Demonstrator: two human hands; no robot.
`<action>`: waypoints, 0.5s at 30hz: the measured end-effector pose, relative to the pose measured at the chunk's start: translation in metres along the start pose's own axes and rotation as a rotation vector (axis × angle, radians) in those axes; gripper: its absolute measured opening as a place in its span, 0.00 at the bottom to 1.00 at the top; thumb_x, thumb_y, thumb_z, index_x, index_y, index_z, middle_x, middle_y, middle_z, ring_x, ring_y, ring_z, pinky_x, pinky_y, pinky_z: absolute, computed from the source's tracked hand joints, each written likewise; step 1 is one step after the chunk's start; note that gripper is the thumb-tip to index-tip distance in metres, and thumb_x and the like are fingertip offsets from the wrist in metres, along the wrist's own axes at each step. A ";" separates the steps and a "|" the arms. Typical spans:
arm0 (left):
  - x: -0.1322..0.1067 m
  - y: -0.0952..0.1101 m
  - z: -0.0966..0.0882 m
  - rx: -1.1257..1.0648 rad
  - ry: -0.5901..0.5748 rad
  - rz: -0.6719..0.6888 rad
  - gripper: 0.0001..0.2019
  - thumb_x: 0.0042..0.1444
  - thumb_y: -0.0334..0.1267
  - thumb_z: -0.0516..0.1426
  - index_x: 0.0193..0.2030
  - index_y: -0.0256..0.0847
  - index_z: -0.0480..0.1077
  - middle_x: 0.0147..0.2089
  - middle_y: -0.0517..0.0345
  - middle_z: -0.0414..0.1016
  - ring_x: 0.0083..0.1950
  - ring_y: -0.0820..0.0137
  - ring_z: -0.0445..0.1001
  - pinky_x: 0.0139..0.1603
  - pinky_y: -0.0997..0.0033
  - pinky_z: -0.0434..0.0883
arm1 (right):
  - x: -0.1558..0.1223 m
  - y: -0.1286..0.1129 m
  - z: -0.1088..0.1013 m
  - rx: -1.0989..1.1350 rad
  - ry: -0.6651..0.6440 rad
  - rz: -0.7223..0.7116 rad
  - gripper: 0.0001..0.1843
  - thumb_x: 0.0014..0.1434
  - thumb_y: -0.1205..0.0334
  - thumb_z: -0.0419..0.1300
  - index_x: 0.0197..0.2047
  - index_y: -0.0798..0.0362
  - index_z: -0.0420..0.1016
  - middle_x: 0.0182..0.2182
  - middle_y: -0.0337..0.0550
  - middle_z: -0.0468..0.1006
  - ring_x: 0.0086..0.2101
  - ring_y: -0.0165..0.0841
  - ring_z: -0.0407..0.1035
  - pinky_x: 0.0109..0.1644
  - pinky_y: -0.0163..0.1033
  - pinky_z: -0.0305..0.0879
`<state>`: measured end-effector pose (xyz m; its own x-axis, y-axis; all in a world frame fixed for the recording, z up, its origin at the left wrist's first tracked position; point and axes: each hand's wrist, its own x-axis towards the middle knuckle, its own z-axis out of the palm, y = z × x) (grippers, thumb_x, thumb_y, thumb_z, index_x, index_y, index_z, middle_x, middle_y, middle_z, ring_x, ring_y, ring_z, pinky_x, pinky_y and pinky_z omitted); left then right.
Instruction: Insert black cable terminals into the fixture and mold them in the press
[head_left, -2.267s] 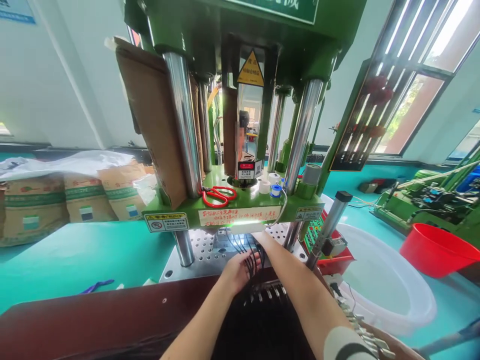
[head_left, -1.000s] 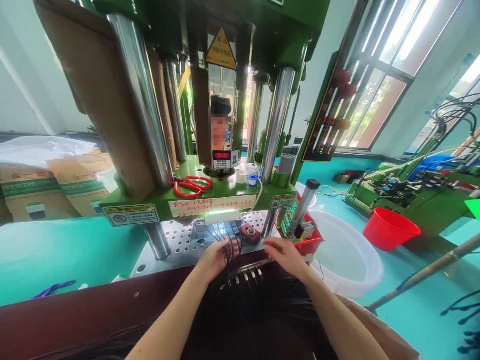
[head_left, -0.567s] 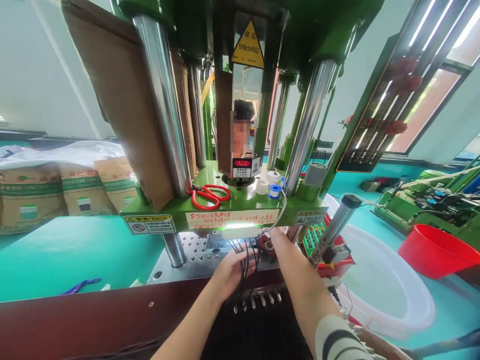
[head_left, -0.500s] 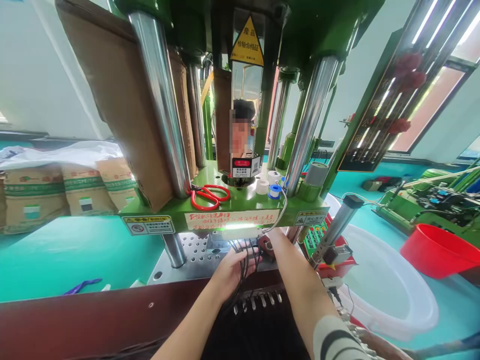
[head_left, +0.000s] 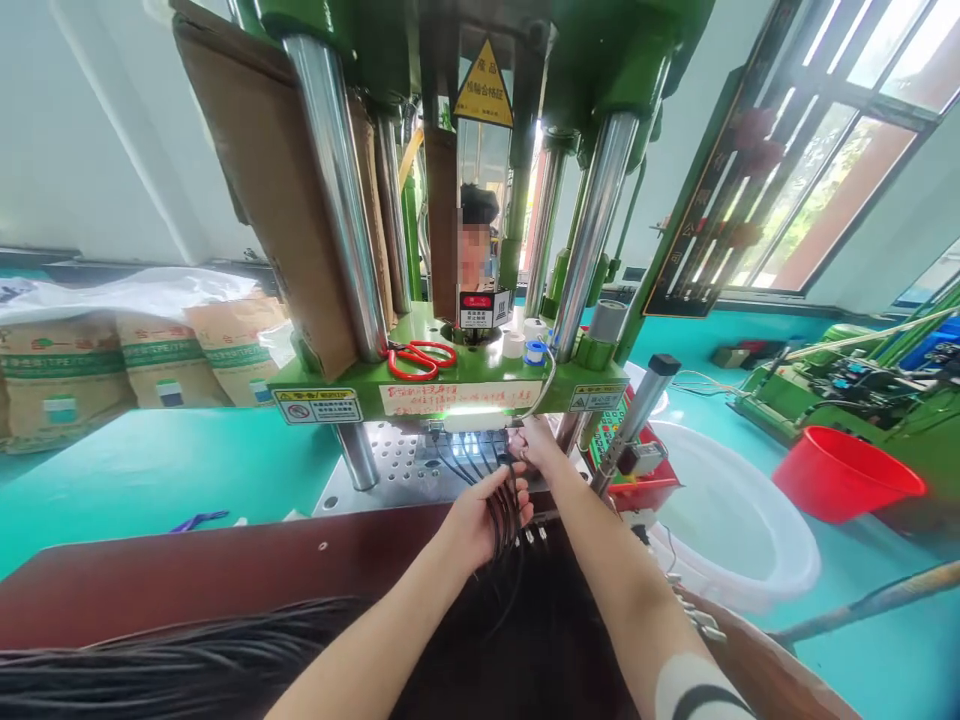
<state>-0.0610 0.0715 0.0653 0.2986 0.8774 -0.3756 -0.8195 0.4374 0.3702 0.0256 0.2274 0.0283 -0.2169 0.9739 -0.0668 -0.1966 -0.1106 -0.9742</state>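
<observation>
My left hand (head_left: 484,520) is closed round a bunch of black cables (head_left: 504,520) in front of the press. From it the cables fan out toward a brightly lit metal mold (head_left: 469,445) on the perforated metal bed (head_left: 401,465). My right hand (head_left: 534,445) is at the right end of the mold, beneath the green press plate (head_left: 360,385). Its fingers are curled in beside the rightmost cables, and what they hold is too small to make out. Metal cable ends (head_left: 536,535) show below my left hand.
Red-handled scissors (head_left: 421,362) and tape rolls (head_left: 535,352) lie on the green plate. A lamp (head_left: 476,422) glows under its front edge. More black cables (head_left: 172,660) lie at lower left. A white tub (head_left: 799,560) and a red bucket (head_left: 847,475) stand right.
My left fingers, spread beneath the cables before, have closed round them. More of my right hand shows now beside the mold. The view has tilted and shifted.
</observation>
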 end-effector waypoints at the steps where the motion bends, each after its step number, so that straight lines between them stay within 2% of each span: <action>1: -0.006 -0.006 0.001 -0.015 0.011 -0.019 0.07 0.57 0.34 0.51 0.39 0.32 0.66 0.22 0.60 0.67 0.21 0.78 0.67 0.25 0.76 0.69 | -0.007 0.000 -0.001 -0.004 0.005 0.002 0.12 0.61 0.57 0.51 0.33 0.57 0.65 0.17 0.31 0.64 0.13 0.20 0.52 0.14 0.26 0.49; 4: -0.025 -0.018 -0.001 -0.123 -0.033 -0.083 0.09 0.60 0.33 0.47 0.32 0.32 0.64 0.16 0.66 0.56 0.15 0.84 0.55 0.14 0.87 0.56 | -0.029 -0.001 -0.002 -0.037 0.028 -0.009 0.08 0.57 0.60 0.50 0.30 0.54 0.62 0.11 0.30 0.61 0.10 0.21 0.47 0.12 0.27 0.40; 7: -0.044 -0.030 -0.008 -0.199 -0.045 -0.089 0.12 0.61 0.34 0.44 0.29 0.32 0.62 0.15 0.69 0.48 0.13 0.85 0.49 0.11 0.89 0.45 | -0.046 -0.002 0.004 -0.082 0.048 -0.017 0.06 0.53 0.60 0.50 0.30 0.53 0.63 0.10 0.31 0.62 0.10 0.22 0.48 0.13 0.28 0.38; 11: -0.076 -0.052 -0.025 -0.116 -0.039 -0.072 0.11 0.60 0.34 0.46 0.29 0.33 0.62 0.15 0.70 0.44 0.14 0.85 0.45 0.11 0.89 0.41 | -0.060 0.000 0.015 -0.155 0.066 -0.034 0.06 0.50 0.59 0.51 0.29 0.52 0.65 0.11 0.32 0.61 0.10 0.24 0.48 0.13 0.29 0.41; 15: -0.112 -0.069 -0.047 0.033 -0.083 -0.052 0.08 0.55 0.37 0.54 0.29 0.34 0.64 0.15 0.71 0.43 0.15 0.84 0.42 0.11 0.87 0.41 | -0.065 0.005 0.013 -0.215 0.077 -0.060 0.08 0.52 0.59 0.47 0.31 0.51 0.64 0.12 0.32 0.60 0.11 0.24 0.45 0.14 0.31 0.41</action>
<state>-0.0606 -0.0661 0.0418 0.3807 0.8662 -0.3236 -0.7861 0.4874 0.3800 0.0262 0.1609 0.0302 -0.1355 0.9907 -0.0160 0.0029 -0.0158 -0.9999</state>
